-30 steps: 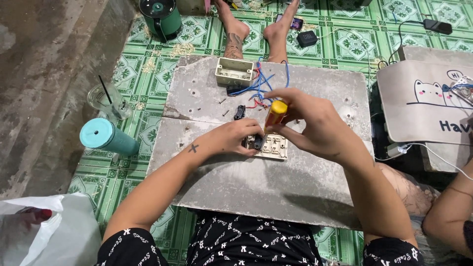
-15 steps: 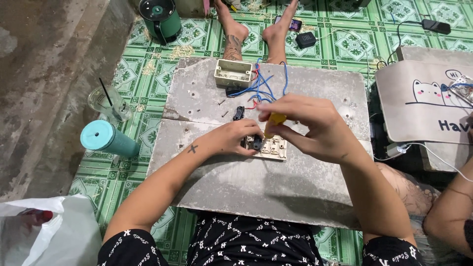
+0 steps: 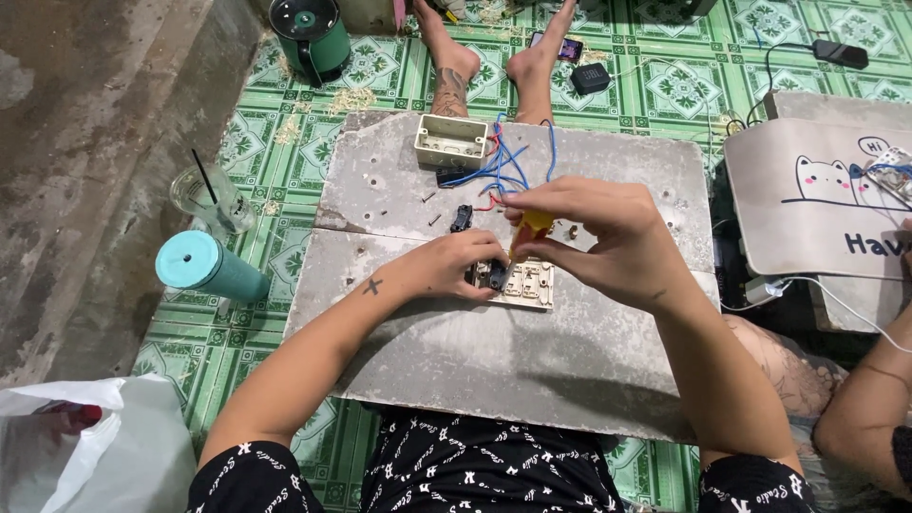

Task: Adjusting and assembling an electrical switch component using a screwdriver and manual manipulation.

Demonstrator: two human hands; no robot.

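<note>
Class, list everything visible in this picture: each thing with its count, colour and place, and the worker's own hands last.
switch plate: one, cream, board centre
screwdriver: one, yellow handle, over plate
junction box: one, cream, board's far edge
wires: several, blue and red, beside box
board: one, grey, on tiled floor
tumbler: one, teal, lying left
glass: one, clear, left
jug: one, green, far left
bag: one, white, near left
left hand: on plate
right hand: holding screwdriver

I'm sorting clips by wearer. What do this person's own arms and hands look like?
Both forearms are bare, no gloves, rings or watch visible. The left hand has a small dark cross-shaped mark just above its wrist. The right hand shows no clear markings.
</note>
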